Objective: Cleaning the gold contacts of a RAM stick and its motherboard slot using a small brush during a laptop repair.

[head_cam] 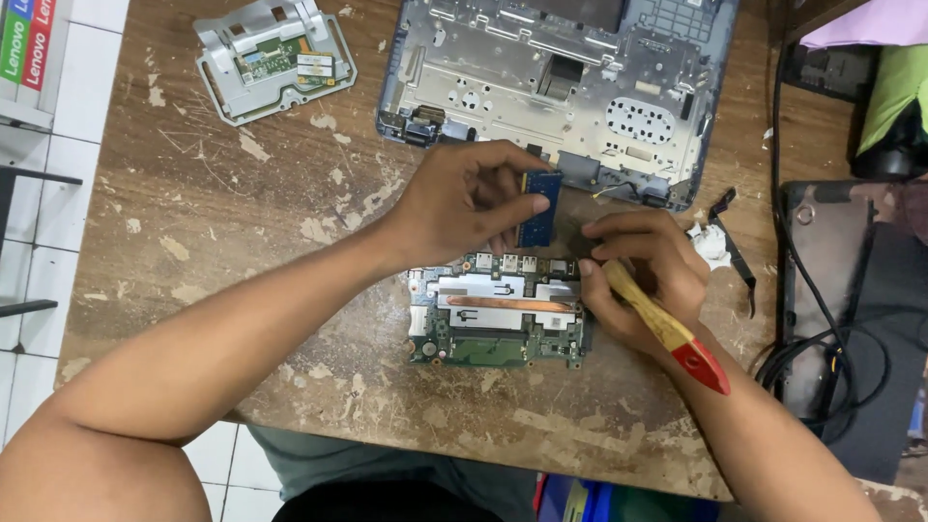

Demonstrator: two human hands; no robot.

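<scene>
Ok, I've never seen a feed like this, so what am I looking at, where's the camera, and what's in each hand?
The one picture comes from a camera on the person's head, looking down at a worn wooden table. No machine: two bare hands. The left hand pinches a small blue memory module. The right hand grips a brush with a yellow and red handle; its bristles are hidden. Below them lies a green circuit board with a copper pipe. Farther back sit an opened laptop shell and a grey touchpad bracket.
</scene>
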